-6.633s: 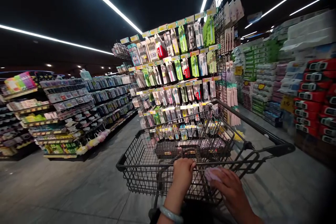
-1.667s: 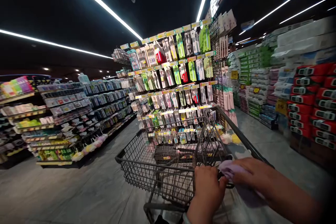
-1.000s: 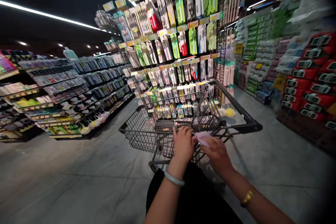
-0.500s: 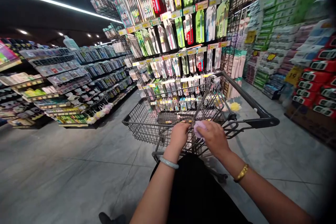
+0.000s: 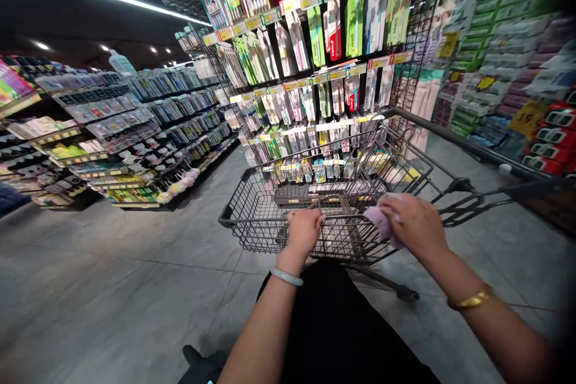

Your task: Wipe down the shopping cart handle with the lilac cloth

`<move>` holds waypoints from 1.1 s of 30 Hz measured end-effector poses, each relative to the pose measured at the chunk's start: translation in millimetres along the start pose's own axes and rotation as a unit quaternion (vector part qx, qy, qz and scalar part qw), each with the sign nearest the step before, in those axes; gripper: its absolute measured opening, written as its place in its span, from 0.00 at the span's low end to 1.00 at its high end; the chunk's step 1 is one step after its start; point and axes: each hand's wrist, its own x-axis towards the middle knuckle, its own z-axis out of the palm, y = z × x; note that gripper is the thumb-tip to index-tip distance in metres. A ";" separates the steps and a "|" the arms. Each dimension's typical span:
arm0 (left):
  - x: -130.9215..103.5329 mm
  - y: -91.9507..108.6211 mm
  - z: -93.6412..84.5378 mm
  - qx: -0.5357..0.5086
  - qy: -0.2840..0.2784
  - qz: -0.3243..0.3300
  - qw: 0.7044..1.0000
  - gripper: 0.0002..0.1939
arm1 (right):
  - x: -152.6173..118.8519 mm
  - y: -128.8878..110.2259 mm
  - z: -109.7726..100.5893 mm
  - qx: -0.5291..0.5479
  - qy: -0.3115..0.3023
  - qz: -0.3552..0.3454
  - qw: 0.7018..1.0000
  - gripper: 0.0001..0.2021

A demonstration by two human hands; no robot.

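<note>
A dark wire shopping cart (image 5: 256, 229) stands side-on in front of me. My left hand (image 5: 304, 231) is closed over the top rim of its near side. Further right, my right hand (image 5: 416, 225) grips a crumpled light purple cloth (image 5: 378, 223) and presses it against the same rim, toward the handle end. The cart's dark handle (image 5: 477, 150) rises beyond my right hand.
A tall rack of packaged toothbrushes (image 5: 315, 81) stands just behind the cart. Shelves of goods (image 5: 180, 126) line the left, and stacked packs (image 5: 490, 78) stand at the right. Grey floor tiles (image 5: 126, 288) lie around the cart.
My right hand and the purple cloth have moved right along the rim, away from my left hand. The cart's handle end appears further right and closer, and the view has shifted slightly.
</note>
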 end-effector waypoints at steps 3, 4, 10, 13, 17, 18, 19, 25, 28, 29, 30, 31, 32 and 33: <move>2.3 22.1 5.9 -0.001 0.008 -0.002 1.000 0.17 | 14.9 -56.2 13.9 0.036 -0.033 -0.046 0.998 0.14; 3.4 26.3 6.3 -0.005 0.003 0.002 1.000 0.16 | 18.9 -70.6 18.0 0.036 -0.041 -0.059 0.997 0.15; -3.3 -0.5 -4.9 -0.058 0.026 0.019 0.998 0.18 | 13.4 -24.2 17.1 0.038 -0.071 -0.097 0.992 0.15; -12.0 -24.4 -6.9 0.000 0.062 -0.040 0.997 0.14 | 4.6 20.8 4.7 -0.005 -0.047 -0.035 0.998 0.17; -11.7 -26.8 -0.9 0.059 0.016 -0.054 0.997 0.19 | 12.9 -12.1 -0.3 -0.047 -0.046 0.049 0.997 0.18; -9.9 -22.7 0.8 0.065 0.011 -0.047 0.997 0.19 | 17.9 -33.9 2.3 -0.031 -0.066 0.021 0.997 0.19; -8.1 -18.1 2.1 0.069 0.010 -0.039 0.997 0.18 | 23.0 -56.7 5.8 -0.018 -0.076 -0.011 0.997 0.19; -6.9 -1.4 2.4 0.052 0.016 0.012 0.998 0.18 | 26.5 -97.0 18.2 -0.003 -0.078 -0.107 0.991 0.20; -9.7 3.1 2.9 0.033 0.013 0.018 0.999 0.21 | 6.6 -45.8 13.9 -0.026 -0.043 -0.114 0.992 0.18; -10.5 5.7 3.6 0.030 0.014 0.015 0.999 0.21 | -0.6 -27.7 12.2 -0.034 -0.022 -0.106 0.994 0.17; -11.0 8.9 4.5 0.030 0.017 0.011 0.999 0.21 | -6.9 -12.4 10.6 -0.042 -0.003 -0.098 0.994 0.16; -11.4 12.7 5.4 0.032 0.020 0.006 0.999 0.21 | -11.6 -1.4 9.6 -0.051 0.013 -0.083 0.995 0.16; -11.5 16.9 6.4 0.035 0.024 0.001 0.999 0.20 | -14.4 4.2 9.4 -0.059 0.026 -0.064 0.996 0.16; -11.5 21.3 7.3 0.038 0.026 -0.005 0.999 0.20 | -15.0 4.0 10.1 -0.066 0.032 -0.038 0.997 0.16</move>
